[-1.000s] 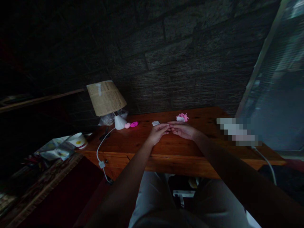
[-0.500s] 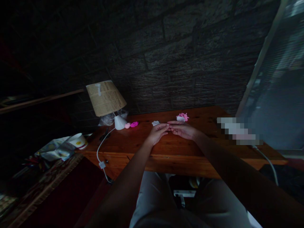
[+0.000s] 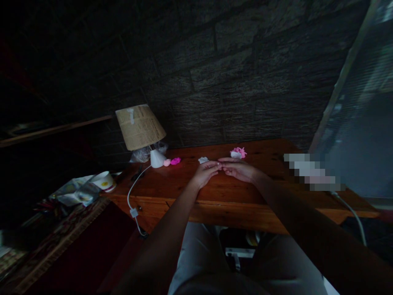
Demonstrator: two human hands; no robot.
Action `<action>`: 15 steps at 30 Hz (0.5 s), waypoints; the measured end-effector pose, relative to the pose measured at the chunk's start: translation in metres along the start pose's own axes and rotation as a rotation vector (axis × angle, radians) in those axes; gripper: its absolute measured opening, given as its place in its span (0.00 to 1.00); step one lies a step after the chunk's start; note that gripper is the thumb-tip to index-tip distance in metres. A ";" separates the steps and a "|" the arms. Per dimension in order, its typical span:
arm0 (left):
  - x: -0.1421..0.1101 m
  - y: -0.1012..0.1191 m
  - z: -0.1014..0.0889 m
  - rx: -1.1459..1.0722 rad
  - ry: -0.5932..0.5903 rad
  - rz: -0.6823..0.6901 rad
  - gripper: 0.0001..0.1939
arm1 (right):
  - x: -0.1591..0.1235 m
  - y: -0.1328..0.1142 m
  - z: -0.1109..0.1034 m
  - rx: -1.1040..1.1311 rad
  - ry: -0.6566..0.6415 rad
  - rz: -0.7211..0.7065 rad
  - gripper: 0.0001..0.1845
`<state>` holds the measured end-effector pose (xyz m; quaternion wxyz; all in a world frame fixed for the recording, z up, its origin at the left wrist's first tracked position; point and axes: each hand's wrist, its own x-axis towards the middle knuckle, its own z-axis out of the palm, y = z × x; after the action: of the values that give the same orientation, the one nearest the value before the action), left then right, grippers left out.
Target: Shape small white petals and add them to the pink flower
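Dark wall (image 3: 196, 94) behind desk (image 3: 172, 183) and hands (image 3: 206, 174) (image 3: 240, 170)

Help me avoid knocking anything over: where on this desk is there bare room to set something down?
Bare desk shows between the lamp cord and the left hand, in front of the magenta piece, and between the pink clump and the pixelated patch. Crowded: around the lamp base, and where the right hand meets the left.

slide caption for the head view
Left hand and right hand, fingertips together over a wooden desk, near a white piece, with a lamp at left.
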<state>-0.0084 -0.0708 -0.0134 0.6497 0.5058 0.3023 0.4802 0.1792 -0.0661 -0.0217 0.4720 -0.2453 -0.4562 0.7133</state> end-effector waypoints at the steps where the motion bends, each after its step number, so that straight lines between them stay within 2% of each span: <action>1: 0.000 0.000 0.000 0.003 -0.001 -0.003 0.24 | 0.000 0.000 0.000 0.002 0.008 -0.002 0.13; 7: 0.001 0.000 0.000 0.015 0.001 0.000 0.23 | 0.001 0.000 0.001 0.008 0.036 -0.010 0.09; 15: 0.003 0.000 0.000 -0.002 0.060 0.026 0.26 | 0.000 -0.002 0.003 0.003 0.035 -0.016 0.08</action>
<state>-0.0074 -0.0681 -0.0136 0.6346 0.4946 0.3144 0.5038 0.1776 -0.0669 -0.0182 0.4860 -0.2537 -0.4486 0.7059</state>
